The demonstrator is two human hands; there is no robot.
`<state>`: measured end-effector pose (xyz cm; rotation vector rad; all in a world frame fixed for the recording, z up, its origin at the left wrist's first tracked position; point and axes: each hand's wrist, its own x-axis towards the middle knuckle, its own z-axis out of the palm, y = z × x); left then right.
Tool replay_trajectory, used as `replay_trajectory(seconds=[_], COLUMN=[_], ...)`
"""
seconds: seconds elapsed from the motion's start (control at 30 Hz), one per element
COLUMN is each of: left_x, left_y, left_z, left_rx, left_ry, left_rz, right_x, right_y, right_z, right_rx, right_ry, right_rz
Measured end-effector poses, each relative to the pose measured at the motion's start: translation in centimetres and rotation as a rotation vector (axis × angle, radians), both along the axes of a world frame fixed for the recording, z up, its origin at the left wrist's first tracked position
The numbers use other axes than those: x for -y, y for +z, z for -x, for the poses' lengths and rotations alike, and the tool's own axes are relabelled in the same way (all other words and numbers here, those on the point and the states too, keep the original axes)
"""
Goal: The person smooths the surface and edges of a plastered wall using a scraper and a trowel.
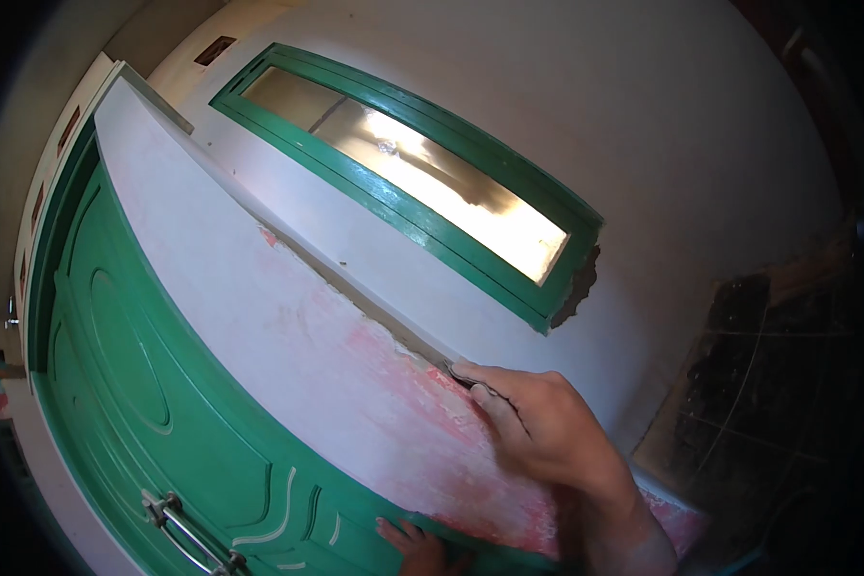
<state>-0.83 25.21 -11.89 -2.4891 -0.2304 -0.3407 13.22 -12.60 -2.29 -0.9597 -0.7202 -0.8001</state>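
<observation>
My right hand (557, 422) is closed around a thin, dark grey folded sheet (463, 376), which looks like sandpaper. It presses against the chipped edge of the white wall (278, 298), where pink and red old paint shows through in patches. Most of the sheet is hidden by the fingers. Lower down, my left hand (418, 549) rests with fingers apart against the green panelled door (182, 403), near the lower border of the wall strip; its wrist is out of view.
A green-framed window (403, 192) with bright glass is set in the recessed wall, with broken plaster (578, 288) at one corner. A metal door handle (192, 538) sticks out at lower left. Dark tiles (749, 365) cover the surface at right.
</observation>
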Motion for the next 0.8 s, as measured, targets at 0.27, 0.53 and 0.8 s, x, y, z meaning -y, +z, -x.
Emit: replay_trajectory(seconds=[0.27, 0.53, 0.8], left_x=[1.0, 0.4, 0.3], left_y=[0.5, 0.8, -0.2], left_z=[0.5, 0.6, 0.2], left_rx=[-0.064, -0.147, 0.107], left_ry=[-0.019, -0.114, -0.305], left_rz=[0.007, 0.211, 0.008], right_x=[-1.5, 0.7, 2.3], right_y=[2.7, 3.1, 0.4], right_z=[-0.3, 0.2, -1.0], right_rx=[0.071, -0.011, -0.006], right_ry=[-0.072, 0.012, 0.086], right_rz=[-0.115, 0.07, 0.172])
